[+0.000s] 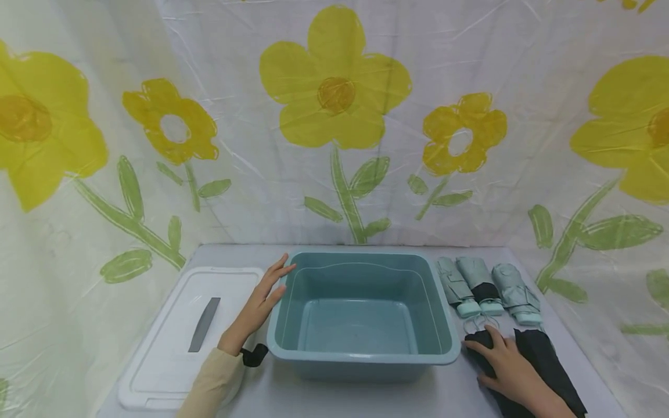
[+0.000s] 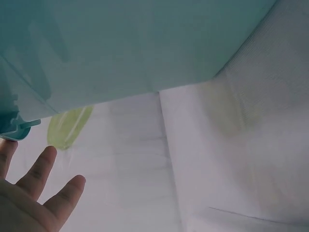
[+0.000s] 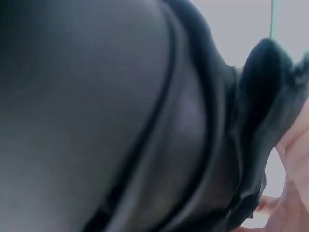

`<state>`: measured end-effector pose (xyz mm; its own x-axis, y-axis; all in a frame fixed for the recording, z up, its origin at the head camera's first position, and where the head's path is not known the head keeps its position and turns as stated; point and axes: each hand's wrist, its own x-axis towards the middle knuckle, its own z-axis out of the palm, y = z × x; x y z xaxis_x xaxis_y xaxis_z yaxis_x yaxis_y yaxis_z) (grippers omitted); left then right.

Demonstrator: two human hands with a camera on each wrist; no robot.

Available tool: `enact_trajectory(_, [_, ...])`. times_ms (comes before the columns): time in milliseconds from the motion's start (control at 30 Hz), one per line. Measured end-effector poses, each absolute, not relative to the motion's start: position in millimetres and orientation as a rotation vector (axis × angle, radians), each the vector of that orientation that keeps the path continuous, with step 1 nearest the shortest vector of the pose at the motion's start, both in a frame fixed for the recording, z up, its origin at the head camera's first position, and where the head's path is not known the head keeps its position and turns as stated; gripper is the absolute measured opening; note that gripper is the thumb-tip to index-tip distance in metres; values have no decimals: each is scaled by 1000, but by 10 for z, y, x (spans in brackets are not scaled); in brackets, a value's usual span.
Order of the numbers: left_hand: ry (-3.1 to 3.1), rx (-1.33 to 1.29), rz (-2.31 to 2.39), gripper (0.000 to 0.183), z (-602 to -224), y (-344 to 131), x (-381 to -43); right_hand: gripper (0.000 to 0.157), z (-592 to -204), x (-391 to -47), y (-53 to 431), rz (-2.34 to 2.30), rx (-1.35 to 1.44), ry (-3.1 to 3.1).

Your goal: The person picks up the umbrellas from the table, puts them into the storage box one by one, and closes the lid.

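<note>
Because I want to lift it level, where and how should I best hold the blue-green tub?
Likely best under the tub's rim, from outside its left and right sides: the rim juts beyond the walls, giving a ledge to hook. The right side probably needs more care, since a grey-green bundle lies close beside it.

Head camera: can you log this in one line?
left hand: at blue tub; right hand: on black bundle; umbrellas: beside blue tub

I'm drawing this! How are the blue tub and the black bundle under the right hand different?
The tub is blue-green; the bundle is black. The tub is wide and hollow; the bundle, narrow. The right hand is on the bundle, not the tub. Both look mostly one colour.
</note>
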<state>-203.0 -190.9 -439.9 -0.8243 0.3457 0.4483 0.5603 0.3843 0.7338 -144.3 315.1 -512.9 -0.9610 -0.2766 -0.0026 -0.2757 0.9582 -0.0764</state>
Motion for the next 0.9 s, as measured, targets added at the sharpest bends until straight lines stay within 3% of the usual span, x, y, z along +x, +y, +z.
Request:
enact_trajectory(167, [-2423, -794, -1442, 42, -4417, -1909, -2031, 54, -5107, -1471, 3143, -204, -470, 3123])
enact_trajectory(733, [-2474, -786, -1401, 42, -4381, -1930, -2016, 57, -4911, -1650, 3107, -487, -447, 3014])
enact_trajectory(900, [-2490, -781, -1341, 44, -4560, -1989, -2140, 56, -4812, -1703, 3058, -557, -483, 3036])
